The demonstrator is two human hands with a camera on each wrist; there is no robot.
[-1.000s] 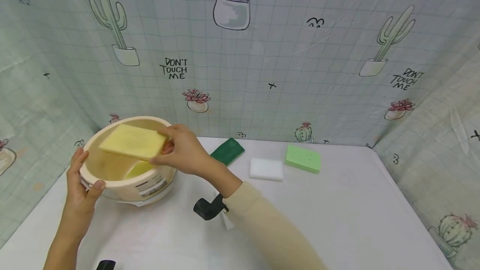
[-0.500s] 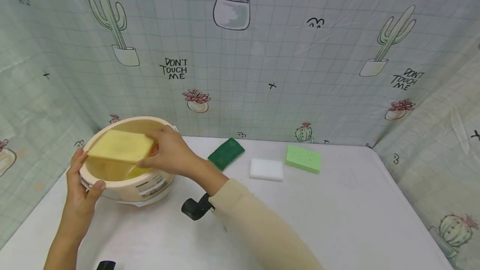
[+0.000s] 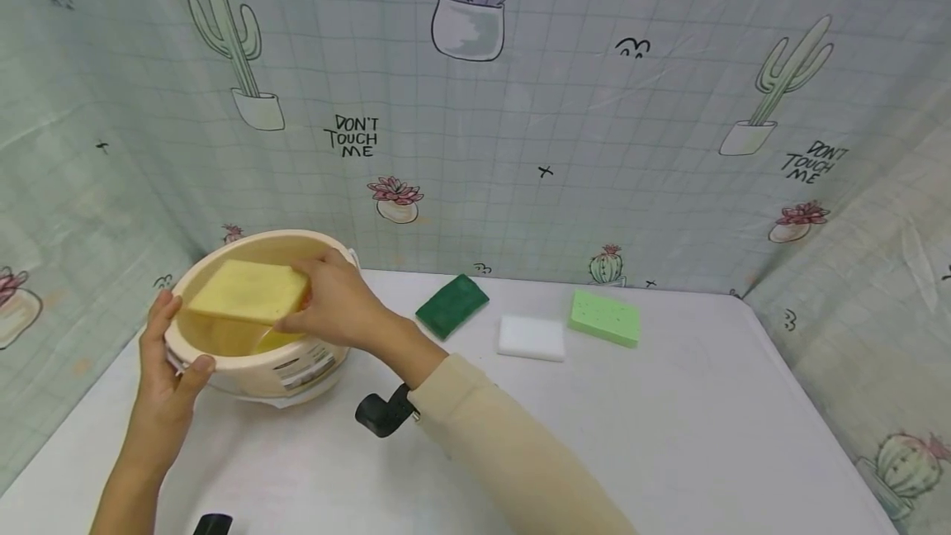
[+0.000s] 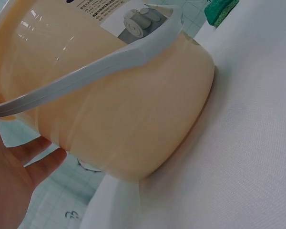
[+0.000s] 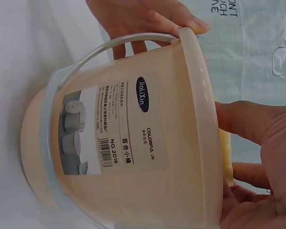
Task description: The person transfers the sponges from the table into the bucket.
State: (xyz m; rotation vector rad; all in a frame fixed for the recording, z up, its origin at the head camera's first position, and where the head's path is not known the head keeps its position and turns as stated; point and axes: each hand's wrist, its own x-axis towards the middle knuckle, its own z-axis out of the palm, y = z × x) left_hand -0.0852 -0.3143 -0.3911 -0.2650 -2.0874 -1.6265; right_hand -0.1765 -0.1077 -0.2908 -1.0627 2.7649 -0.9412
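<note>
A cream plastic bucket (image 3: 256,378) with a grey handle (image 4: 81,76) stands at the table's left. My left hand (image 3: 165,370) grips its near-left rim, thumb on the near side and fingers along the outer wall. With my right hand (image 3: 338,300) I pinch a yellow sponge (image 3: 248,291) by its right end, held flat across the bucket's mouth. Its left end reaches the rim by my left fingers. Beneath it, something yellow (image 3: 273,342) shows inside; the rest of the bottom is hidden. In the right wrist view, only the sponge's edge (image 5: 226,157) peeks past the rim (image 5: 200,90).
Right of the bucket lie a dark green scouring pad (image 3: 451,305), a white sponge (image 3: 531,338) and a light green sponge (image 3: 604,318) on the white table (image 3: 669,436). A cactus-print curtain (image 3: 461,122) hangs behind. A black wrist mount (image 3: 382,414) sticks out below my right forearm.
My right hand has carried the yellow sponge left and slightly down over the bucket's mouth, then stayed nearly still. The left hand keeps its grip. The head view has shifted slightly.
</note>
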